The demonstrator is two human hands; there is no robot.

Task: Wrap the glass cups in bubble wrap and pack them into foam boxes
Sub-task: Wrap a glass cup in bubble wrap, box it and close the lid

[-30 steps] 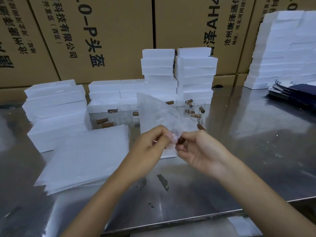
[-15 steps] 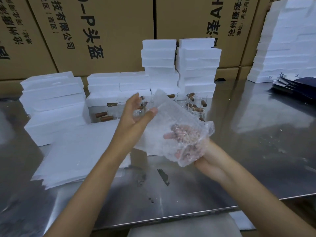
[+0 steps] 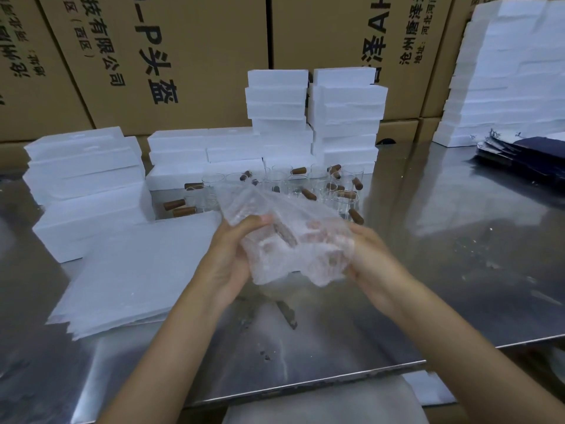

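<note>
Two hands cradling one glass cup (image 3: pixel 284 237) inside bubble wrap (image 3: pixel 293 249), above near table edge. Left hand (image 3: pixel 232 255), right hand (image 3: pixel 367 255) curling round bundle. Likely fragile, slippery; gripping body, not brown handle, seeming safest.

Both hands hold a bubble-wrap sheet (image 3: pixel 293 240) above the steel table (image 3: pixel 458 270): left hand (image 3: pixel 227 255) gripping its left side, right hand (image 3: pixel 367 255) cupping its right side, a brown-handled glass cup (image 3: pixel 284 234) showing dimly through the wrap. Flat bubble-wrap sheets (image 3: pixel 137 270) lie stacked toward the left edge. Unwrapped glass cups (image 3: pixel 305 185) stand before foam boxes (image 3: pixel 342 117) along the far edge.
</note>
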